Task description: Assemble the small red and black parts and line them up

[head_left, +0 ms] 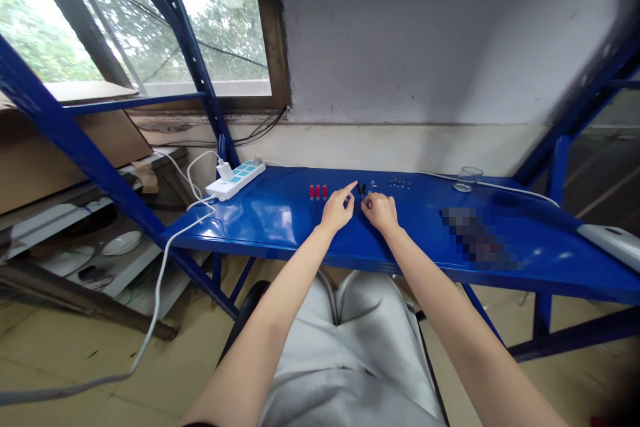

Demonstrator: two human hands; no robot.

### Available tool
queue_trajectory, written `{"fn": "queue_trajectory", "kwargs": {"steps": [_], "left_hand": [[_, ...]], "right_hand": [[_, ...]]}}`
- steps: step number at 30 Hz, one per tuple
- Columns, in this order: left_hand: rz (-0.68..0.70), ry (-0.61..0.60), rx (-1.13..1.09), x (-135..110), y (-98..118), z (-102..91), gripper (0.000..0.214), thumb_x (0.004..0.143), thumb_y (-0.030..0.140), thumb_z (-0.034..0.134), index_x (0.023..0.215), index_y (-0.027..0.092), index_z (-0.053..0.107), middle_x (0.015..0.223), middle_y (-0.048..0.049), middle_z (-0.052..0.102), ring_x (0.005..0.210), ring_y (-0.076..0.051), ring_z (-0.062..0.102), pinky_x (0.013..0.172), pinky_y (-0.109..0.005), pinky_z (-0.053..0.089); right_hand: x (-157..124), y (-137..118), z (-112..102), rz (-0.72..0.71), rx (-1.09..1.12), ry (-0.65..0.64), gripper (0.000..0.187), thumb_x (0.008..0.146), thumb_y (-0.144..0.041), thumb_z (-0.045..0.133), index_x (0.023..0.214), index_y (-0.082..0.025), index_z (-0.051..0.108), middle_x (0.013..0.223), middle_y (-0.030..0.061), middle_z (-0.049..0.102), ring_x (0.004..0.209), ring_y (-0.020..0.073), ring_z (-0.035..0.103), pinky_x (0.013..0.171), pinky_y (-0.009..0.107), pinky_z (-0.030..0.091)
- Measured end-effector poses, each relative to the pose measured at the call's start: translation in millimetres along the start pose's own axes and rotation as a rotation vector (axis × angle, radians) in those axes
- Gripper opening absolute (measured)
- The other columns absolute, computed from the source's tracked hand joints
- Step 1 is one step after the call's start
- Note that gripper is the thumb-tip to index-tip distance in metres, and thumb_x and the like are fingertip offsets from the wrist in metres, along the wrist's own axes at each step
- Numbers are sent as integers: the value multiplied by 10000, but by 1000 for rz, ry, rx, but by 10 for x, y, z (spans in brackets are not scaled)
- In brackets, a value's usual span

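Observation:
Both of my hands rest on a blue metal table [280, 220] near its far edge. My left hand [338, 207] has its index finger stretched toward small black parts [361, 188], and its other fingers are curled. My right hand [381, 209] is curled, its fingertips pinching at a small dark piece I cannot make out. Three small red parts [317, 191] stand in a row just left of my left hand. A row of tiny dark pieces [400, 183] lies to the right, behind my right hand.
A white power strip [235, 179] with a plugged charger and a white cable sits at the table's back left. A clear glass [469, 179] stands at the back right. A white object [610, 240] lies at the right edge. Blue rack beams frame both sides.

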State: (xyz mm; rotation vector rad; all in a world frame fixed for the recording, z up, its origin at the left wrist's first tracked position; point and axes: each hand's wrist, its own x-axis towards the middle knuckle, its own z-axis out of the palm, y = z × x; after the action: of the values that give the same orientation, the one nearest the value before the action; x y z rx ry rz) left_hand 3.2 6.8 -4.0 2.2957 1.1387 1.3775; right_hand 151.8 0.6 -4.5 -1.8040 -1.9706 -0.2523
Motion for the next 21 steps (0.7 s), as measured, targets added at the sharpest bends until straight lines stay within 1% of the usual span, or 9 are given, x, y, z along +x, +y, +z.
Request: {"fn": "queue_trajectory", "kwargs": {"steps": [4,8,10,15,21], "left_hand": [[13,-23,35,-1,-4,-6,469,838,149,406,1295,244,452,907,-25,629,842,-134,532,855,-281,455],[58,-57,80,-5,-8,7,391,849,148,394,1193,231,561,935,-30,631,863,-142,530,880,-294,442],[66,-86,100,-5,-15,20,376,848,141,399,1164,227,584,948,-28,635,871,-144,530,892,-299,434],[56,-108,104,-3,-51,48,425,829,98,398,1207,217,553,927,-20,643,850,-140,525,873,-287,439],[45,-134,107,-8,-53,50,496,808,61,373,1255,226,510,932,-16,639,874,-141,519,860,-275,445]], "right_hand": [[0,1,0,18,13,-8,142,798,-244,441,742,-177,554,793,52,623,794,179,524,651,286,226],[6,8,12,31,23,-1,130,786,-242,448,744,-175,551,778,55,620,780,176,526,641,278,227],[10,16,23,16,36,17,119,781,-240,456,731,-175,542,764,51,618,769,174,526,630,276,224],[15,51,67,-43,88,94,130,772,-250,480,668,-180,516,699,38,603,715,167,522,607,274,217],[14,75,86,-27,215,153,145,751,-279,506,641,-184,518,658,29,594,658,156,520,597,261,247]]}}
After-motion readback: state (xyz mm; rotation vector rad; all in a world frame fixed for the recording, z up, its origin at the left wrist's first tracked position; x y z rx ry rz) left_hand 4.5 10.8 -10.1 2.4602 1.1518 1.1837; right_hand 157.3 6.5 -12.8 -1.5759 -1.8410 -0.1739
